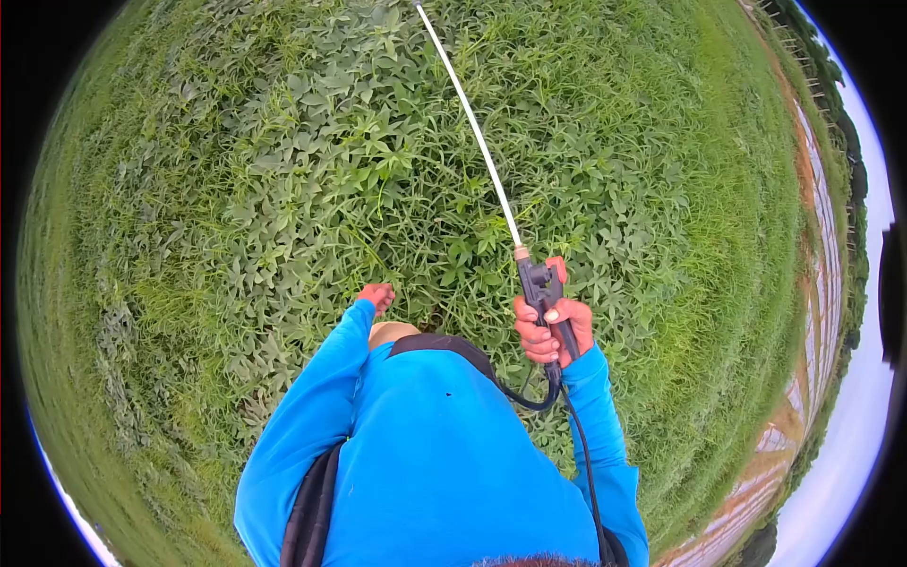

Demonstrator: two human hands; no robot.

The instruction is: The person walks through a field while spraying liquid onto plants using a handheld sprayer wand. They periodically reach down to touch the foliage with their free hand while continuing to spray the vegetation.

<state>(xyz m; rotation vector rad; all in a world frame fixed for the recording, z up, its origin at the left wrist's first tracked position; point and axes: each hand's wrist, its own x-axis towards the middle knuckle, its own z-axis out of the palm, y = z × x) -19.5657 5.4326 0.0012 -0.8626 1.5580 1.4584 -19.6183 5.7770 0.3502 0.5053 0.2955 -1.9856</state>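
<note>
My right hand [553, 333] is wrapped around the black trigger handle [536, 283] of a spray wand, which has a red part at its top. A long white lance [472, 123] runs from the handle up and to the left over the plants, its tip near the top edge of the view. From the handle's lower end a black hose [534, 404] bends back towards my waist. My left hand [379, 298] hangs low by my left side, away from the wand. Its fingers look loosely curled, and nothing shows in them.
Dense leafy plants [321, 180] mixed with tall grass [699, 189] surround me. Black straps [312, 506] cross my blue shirt [444, 463]. At the right, pale strips [824, 246] lie along bare reddish soil, with a line of trees behind.
</note>
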